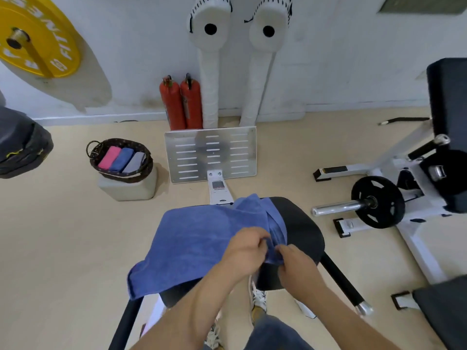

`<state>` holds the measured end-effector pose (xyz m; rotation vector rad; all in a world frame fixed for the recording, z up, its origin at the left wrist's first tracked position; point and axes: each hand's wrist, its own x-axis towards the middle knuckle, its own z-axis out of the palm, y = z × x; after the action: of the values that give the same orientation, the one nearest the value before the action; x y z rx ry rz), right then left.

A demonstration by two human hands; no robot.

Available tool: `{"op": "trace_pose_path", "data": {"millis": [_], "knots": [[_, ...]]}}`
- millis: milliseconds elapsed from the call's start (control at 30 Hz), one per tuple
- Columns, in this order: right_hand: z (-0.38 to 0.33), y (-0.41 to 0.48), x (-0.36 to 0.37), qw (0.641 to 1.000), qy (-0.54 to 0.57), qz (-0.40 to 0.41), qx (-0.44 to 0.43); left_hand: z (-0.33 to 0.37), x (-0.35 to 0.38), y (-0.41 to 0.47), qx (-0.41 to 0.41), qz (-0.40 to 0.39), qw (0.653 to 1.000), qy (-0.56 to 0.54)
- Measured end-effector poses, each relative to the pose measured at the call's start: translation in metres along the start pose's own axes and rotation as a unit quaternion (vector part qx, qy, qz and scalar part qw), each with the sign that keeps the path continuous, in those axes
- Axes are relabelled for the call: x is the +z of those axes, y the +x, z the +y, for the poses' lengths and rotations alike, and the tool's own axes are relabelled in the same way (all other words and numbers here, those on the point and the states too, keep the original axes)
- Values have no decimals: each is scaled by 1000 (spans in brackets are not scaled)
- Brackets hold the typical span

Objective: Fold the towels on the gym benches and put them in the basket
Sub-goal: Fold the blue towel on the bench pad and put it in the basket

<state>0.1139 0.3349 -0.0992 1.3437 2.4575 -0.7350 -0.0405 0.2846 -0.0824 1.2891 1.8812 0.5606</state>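
Head view. Nearest the lens, two bare forearms reach forward from the bottom edge, above a denim-clad leg and laced shoes (257, 298). The left hand (243, 251) and right hand (298, 266) meet almost knuckle to knuckle. The fingers of each are curled, and each pinches the same bunched right-hand edge of the blue towel (202, 238) between thumb and fingertips; the hands are just beside one another along that edge.

The towel is draped over the black bench pad (300, 231). Its long axis runs crosswise to the bench, leading from the fingers out to the left. The left end overhangs the pad's edge and droops toward the floor, with a corner pointing down and toward the camera. A folded-over flap rises just beyond the fingers. To the right of the fingers the pad lies bare.

Well beyond and to the left of the fingers, a dark woven basket (118, 176) sits on a pale block (129, 189). It holds three towels side by side: pink towel (109, 157), second blue towel (122, 159), grey towel (134, 161). Straight beyond the fingers stands a slotted metal footplate (211, 154), and behind it, two red fire extinguishers (180, 104) against the wall. Far right of the fingers: a black weight plate (377, 202) on a steel bar.
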Motion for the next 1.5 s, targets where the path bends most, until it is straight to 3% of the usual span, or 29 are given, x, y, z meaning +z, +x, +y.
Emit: {"op": "trace_pose_path", "data": {"millis": [67, 167, 267, 367, 400, 467, 601, 667, 834, 901, 1034, 1101, 1235, 1368, 1435, 1502], "knots": [[6, 2, -1, 998, 61, -18, -1, 17, 18, 31, -52, -15, 998, -16], [27, 11, -11, 977, 204, -60, 32, 31, 35, 60, -75, -11, 993, 86], [51, 36, -33, 947, 303, -44, 97, 43, 39, 83, -135, 0, 979, 152], [59, 80, -61, 954, 280, -1, 103, 49, 40, 103, -174, -53, 964, 193], [57, 97, -68, 962, 256, -9, 96, 50, 40, 105, -185, -27, 965, 183], [53, 131, -75, 973, 206, -62, 82, 51, 40, 110, -227, 19, 960, 165], [36, 178, -69, 960, 186, -190, 82, 53, 50, 121, -291, 14, 948, 124], [29, 196, -66, 951, 201, -217, 87, 52, 57, 118, -256, 34, 960, 108], [35, 203, -73, 963, 113, -245, 8, 48, 81, 99, 24, 119, 985, 119], [49, 193, -78, 971, 109, -212, -16, 56, 82, 95, 69, 105, 990, 63], [94, 166, -95, 949, 276, -133, 72, 60, 82, 82, 83, 47, 995, 1], [112, 151, -98, 942, 299, -109, 103, 61, 83, 75, 82, 32, 996, -17], [98, 148, -74, 969, 185, -141, 82, 61, 95, 68, 48, 24, 997, -59], [64, 165, -51, 989, 14, -131, 71, 59, 100, 72, -5, 78, 991, -110], [66, 168, -55, 986, 68, -118, 93, 63, 100, 73, -4, 74, 989, -125], [84, 161, -69, 970, 197, -76, 120, 66, 100, 68, 11, 45, 994, -102]]}}
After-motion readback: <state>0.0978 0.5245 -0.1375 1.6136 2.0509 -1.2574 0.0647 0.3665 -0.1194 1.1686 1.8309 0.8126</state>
